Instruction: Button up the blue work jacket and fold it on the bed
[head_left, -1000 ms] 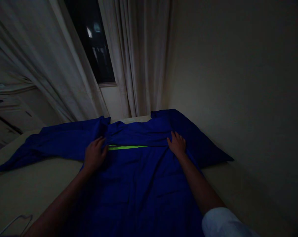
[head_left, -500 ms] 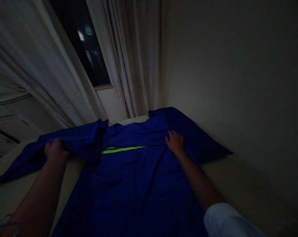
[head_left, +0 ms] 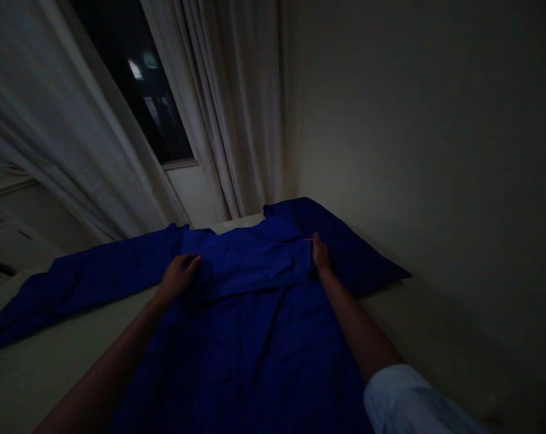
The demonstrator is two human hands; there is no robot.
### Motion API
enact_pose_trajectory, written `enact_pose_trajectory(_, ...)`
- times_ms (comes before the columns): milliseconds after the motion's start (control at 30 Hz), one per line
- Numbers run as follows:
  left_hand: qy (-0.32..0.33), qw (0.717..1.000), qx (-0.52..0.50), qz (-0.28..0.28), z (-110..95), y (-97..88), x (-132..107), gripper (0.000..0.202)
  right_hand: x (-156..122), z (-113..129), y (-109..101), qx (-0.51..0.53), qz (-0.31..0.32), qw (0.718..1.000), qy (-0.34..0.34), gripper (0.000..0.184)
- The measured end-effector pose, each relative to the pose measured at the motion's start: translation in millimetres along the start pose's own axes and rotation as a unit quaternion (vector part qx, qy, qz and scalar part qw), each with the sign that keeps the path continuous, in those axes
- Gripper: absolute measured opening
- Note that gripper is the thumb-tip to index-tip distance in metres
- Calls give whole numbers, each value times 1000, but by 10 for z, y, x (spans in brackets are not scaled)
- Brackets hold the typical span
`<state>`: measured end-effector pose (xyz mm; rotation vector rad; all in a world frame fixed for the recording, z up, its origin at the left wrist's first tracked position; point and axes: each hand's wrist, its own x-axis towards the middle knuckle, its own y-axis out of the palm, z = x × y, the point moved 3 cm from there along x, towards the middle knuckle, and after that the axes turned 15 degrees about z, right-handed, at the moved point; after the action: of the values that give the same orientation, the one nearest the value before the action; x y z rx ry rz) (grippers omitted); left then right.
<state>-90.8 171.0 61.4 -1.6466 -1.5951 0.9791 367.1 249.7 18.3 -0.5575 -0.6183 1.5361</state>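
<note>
A blue work garment (head_left: pixel 254 343) lies spread over a pale surface, with a front seam and a pocket outline faintly visible. Across its upper part runs a folded band of the same blue cloth (head_left: pixel 250 259). My right hand (head_left: pixel 321 254) grips the right end of this band, where a dark edge and a thin reddish line show. At the band's left end, my left hand (head_left: pixel 180 275) rests on the cloth, fingers stretched forward and thumb side up. A long blue sleeve (head_left: pixel 96 268) reaches out to the left, and a pointed blue part (head_left: pixel 358 253) extends to the right.
The pale bed-like surface (head_left: pixel 105 325) carries the garment. Behind it hang light curtains (head_left: pixel 227 120), with a dark window (head_left: pixel 150 90) between them. A plain wall (head_left: pixel 426 150) borders the right side. The room is dim.
My left hand has let go of the left sleeve and moved right onto the folded band. The bright yellow-green stripe is now covered. My right hand has closed on the band's end.
</note>
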Motion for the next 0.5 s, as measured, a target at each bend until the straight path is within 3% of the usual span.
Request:
enact_pose_trajectory(67,-74,996,30,-50,223,-64,-19,78,-26,75,-48,-55,34,998,-23,66)
enact_pose_trajectory(133,-133,989,36,-48,404,-58,-44,80,-76,184,-127,-145,62,987,-43,45)
enact_pose_trajectory(200,-151,988,17,-20,522,-34,-53,64,-112,335,-241,-203,75,972,-90,31)
enact_pose_trajectory(300,-157,987,-3,-29,602,-98,-43,45,-40,598,-479,-142,38,976,-161,29)
enact_pose_trajectory(400,-179,982,0,-54,638,-195,-48,48,212,757,-671,-88,-24,991,-96,34)
enact_pose_trajectory(500,-193,979,29,-54,675,-178,-167,54,405,737,-680,-120,-19,992,12,37)
